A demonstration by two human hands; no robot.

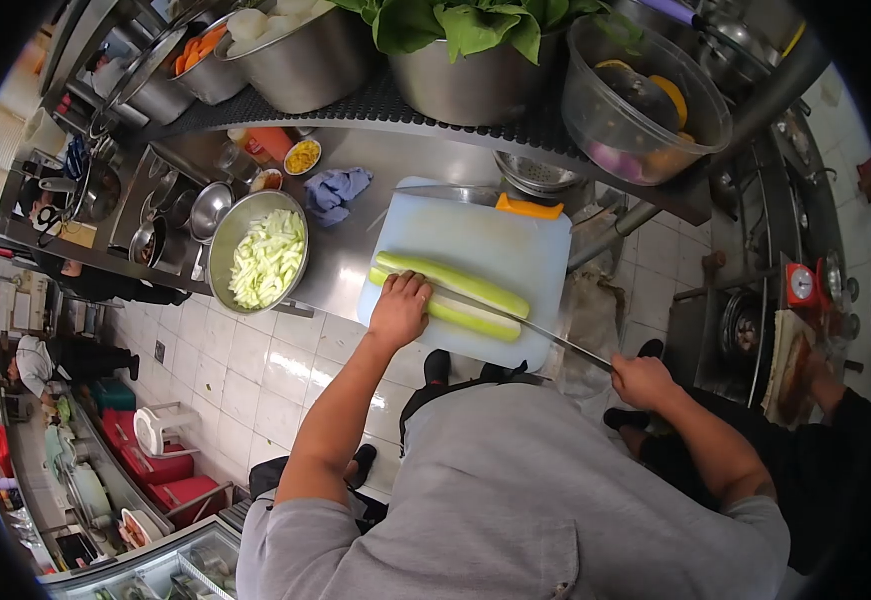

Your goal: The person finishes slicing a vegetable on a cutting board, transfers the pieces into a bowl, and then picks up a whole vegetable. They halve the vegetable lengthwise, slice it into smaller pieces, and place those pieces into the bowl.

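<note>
On the white cutting board (436, 220) lies a long pale-green vegetable (471, 285), perhaps a peeled cucumber or gourd, split lengthwise into two long pieces side by side. My left hand (402, 310) is closed over its left part, fingers bent and pressing from above. A long knife (568, 346) has its blade along the gap between the pieces, and my right hand (644, 382) grips its handle. A second knife with an orange handle (530, 207) rests at the board's far edge. Left of the board stands a metal bowl (218, 262) of cut pale-green pieces (268, 262).
A blue cloth (336, 194) lies between bowl and board. Overhead, a shelf (356, 112) bears metal pots, leafy greens (466, 25) and a clear plastic tub (646, 110). Co-workers stand at far left (51, 365) and close at right (836, 430). A red scale (802, 285) is at right.
</note>
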